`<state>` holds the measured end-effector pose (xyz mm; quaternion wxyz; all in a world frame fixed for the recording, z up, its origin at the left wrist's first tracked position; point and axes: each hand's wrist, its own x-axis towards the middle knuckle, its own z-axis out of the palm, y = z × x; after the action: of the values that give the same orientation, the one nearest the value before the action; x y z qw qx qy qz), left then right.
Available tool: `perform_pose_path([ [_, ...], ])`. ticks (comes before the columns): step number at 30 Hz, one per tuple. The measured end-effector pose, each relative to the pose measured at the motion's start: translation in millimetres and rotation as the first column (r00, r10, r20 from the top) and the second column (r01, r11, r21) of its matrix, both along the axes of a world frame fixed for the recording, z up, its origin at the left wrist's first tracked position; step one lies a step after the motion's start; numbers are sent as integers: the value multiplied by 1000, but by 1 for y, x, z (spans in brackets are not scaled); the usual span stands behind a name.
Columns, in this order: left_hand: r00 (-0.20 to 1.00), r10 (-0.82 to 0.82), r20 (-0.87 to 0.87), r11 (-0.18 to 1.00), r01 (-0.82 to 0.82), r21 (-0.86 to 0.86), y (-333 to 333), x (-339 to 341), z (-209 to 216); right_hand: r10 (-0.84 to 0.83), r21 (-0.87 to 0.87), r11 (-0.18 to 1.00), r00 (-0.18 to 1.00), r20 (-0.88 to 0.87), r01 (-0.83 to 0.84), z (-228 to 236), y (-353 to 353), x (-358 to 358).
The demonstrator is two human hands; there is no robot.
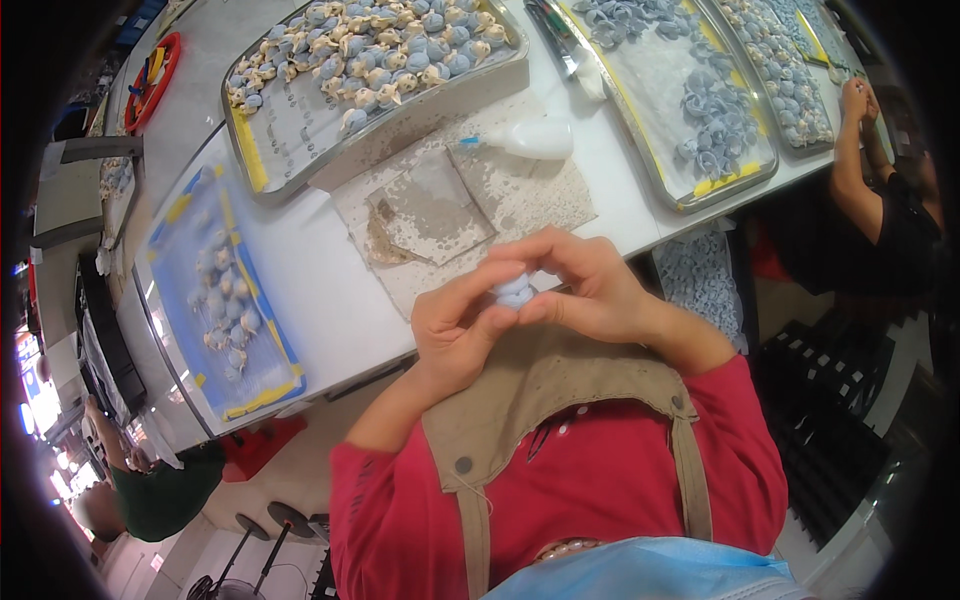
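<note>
In front of my chest, a small rounded pale-blue piece (pixel 513 291) is pinched between the fingertips of both hands. My left hand (pixel 452 318) is closed on its left side, and my right hand (pixel 592 288) grips it from the right. My fingers cover much of it, so its full shape is hidden. Just beyond my hands lie a worn, stained cardboard sheet (pixel 545 198) and a smaller stained board (pixel 440 205). A white squeeze bottle (pixel 540 140) with a blue tip rests on its side there.
A metal tray (pixel 247 150) with many blue-and-cream pieces stands at the back. Left is a blue tray (pixel 185 295) with similar pieces. Another tray (pixel 640 85) holds curled blue parts at right. One person (pixel 858 195) works at far right, another (pixel 165 495) at far left.
</note>
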<state>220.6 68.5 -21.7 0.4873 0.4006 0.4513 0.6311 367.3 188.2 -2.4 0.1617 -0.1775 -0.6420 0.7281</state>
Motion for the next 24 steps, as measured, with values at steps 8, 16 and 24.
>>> perform_pose_path([
  [8, 996, -18, -84, 1000, 19, 13, 0, -1, -4, -97, 149, 984, 995, -23, 100, -1, -5, 1],
  [16, 965, -52, 257, 999, 46, 28, 7, 1, -11, -59, 213, 974, 994, -95, 78, -5, 5, -5],
  [24, 914, 25, 406, 1000, -21, -16, 5, 9, -11, -8, 198, 980, 996, -90, 26, -7, 6, -6],
])
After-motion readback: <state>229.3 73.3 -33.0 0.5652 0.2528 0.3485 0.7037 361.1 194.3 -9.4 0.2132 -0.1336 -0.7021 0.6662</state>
